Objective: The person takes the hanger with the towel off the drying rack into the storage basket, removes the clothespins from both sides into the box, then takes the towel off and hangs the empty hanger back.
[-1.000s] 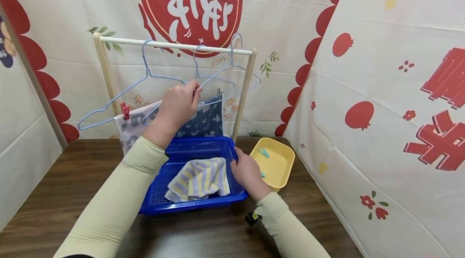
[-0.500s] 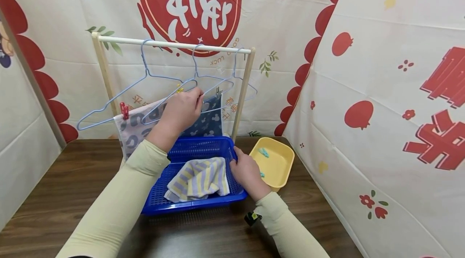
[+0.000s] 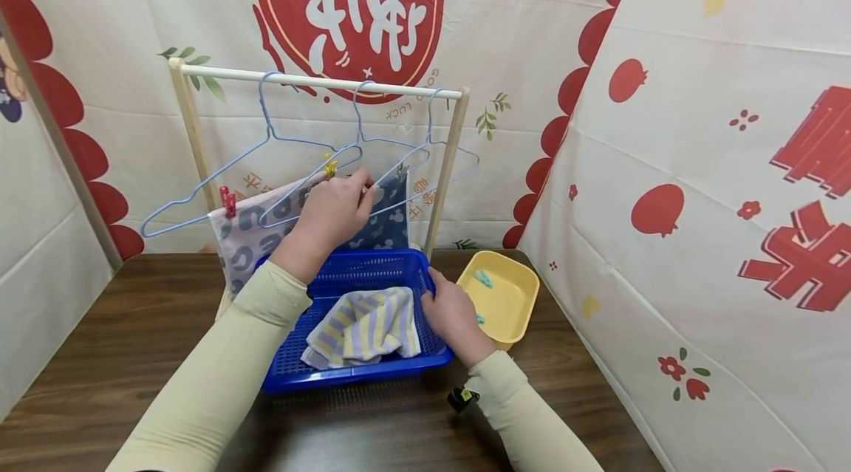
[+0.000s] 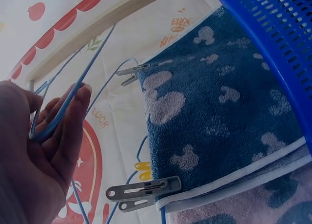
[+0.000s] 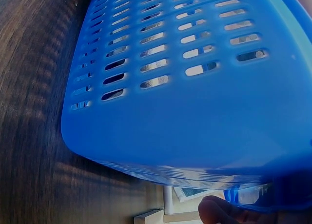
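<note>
Left hand (image 3: pixel 335 212) around blue hanger (image 4: pixel 62 112)

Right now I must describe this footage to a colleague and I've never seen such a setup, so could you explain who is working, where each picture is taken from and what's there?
There is no machine here: a person works with bare hands. The widest picture comes from a camera worn on the head, looking forward and down; the other two come from a camera on each wrist. On the table are a drying rack, a blue basket with a striped towel inside, and a yellow tray with teal pegs. The left hand grips a blue hanger; its wrist view also shows a dark blue cloth with grey pegs. The right hand holds the basket's edge nearest the tray; its wrist view mostly shows the basket's side.
</note>
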`<state>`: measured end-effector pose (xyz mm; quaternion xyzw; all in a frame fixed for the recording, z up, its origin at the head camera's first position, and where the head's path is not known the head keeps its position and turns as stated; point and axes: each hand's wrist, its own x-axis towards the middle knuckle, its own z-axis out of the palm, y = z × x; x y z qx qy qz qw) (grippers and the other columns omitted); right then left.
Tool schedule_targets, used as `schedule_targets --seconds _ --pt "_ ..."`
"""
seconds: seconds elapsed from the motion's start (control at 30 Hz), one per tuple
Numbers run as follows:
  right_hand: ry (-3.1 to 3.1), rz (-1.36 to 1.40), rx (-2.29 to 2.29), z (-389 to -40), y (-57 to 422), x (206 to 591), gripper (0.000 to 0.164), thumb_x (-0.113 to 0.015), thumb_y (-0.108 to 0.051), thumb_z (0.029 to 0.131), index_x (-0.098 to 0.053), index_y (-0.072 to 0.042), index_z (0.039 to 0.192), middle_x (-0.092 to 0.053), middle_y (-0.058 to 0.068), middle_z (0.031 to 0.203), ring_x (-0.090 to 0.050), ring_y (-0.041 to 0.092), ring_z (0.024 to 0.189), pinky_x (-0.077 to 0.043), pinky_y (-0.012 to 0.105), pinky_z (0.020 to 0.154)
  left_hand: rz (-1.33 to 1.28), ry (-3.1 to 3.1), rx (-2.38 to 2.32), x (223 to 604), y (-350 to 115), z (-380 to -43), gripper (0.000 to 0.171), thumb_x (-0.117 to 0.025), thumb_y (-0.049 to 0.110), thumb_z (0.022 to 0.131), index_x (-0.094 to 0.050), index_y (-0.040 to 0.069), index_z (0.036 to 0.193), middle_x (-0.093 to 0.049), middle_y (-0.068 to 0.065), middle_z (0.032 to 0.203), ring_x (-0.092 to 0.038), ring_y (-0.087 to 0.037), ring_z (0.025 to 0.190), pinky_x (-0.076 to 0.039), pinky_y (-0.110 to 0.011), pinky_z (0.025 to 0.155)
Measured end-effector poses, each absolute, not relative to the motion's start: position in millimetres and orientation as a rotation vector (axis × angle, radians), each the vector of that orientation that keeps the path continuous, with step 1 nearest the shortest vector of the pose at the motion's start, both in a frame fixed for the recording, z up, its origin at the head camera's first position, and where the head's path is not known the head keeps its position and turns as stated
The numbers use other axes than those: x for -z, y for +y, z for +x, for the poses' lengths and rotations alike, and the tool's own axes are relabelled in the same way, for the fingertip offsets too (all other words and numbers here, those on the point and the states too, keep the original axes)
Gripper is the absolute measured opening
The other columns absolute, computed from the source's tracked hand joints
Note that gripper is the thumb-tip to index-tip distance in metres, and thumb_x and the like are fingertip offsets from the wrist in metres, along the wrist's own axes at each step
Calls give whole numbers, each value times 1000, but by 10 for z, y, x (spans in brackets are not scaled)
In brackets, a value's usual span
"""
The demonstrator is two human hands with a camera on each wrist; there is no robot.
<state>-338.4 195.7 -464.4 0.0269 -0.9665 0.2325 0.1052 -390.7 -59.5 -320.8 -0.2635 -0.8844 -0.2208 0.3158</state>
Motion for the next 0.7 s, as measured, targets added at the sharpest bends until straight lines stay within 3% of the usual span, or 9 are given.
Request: schedule_targets --seconds 0.2,0.27,0.5,0.7 --pt "-2852 62 -703 -3386 1947 4647 56 -66 -18 108 -55 -7 162 -76 16 91 -57 22 56 -45 36 52 -622 -2413 627 3232 -689 -3834 30 -58 38 116 -68 10 117 -77 -5 90 -68 -24 66 -58 -48 66" --pt "-2853 54 -705 -3388 1951 4647 56 -66 -18 108 -55 -8 162 -76 16 90 -57 23 56 -45 37 52 -607 -2372 611 3244 -737 -3804 28 -60 35 114 -69 9 116 -77 -6 95 -70 -26 74 -60 -49 70" --pt "-2859 75 -696 -3406 1950 4666 57 -65 -20 108 -54 -8 162 -76 17 90 -58 22 58 -48 38 55 -537 -2130 580 3246 -1050 -3641 16 -68 17 104 -68 3 111 -71 -14 103 -67 -35 86 -57 -51 65" --pt "-2852 71 -722 -3396 1952 4660 57 -65 -19 108 -54 -7 162 -75 17 91 -59 23 60 -49 39 56 -436 -2195 643 3286 -1385 -3619 29 -71 16 104 -65 -2 125 -67 -22 122 -63 -44 111 -55 -62 97"
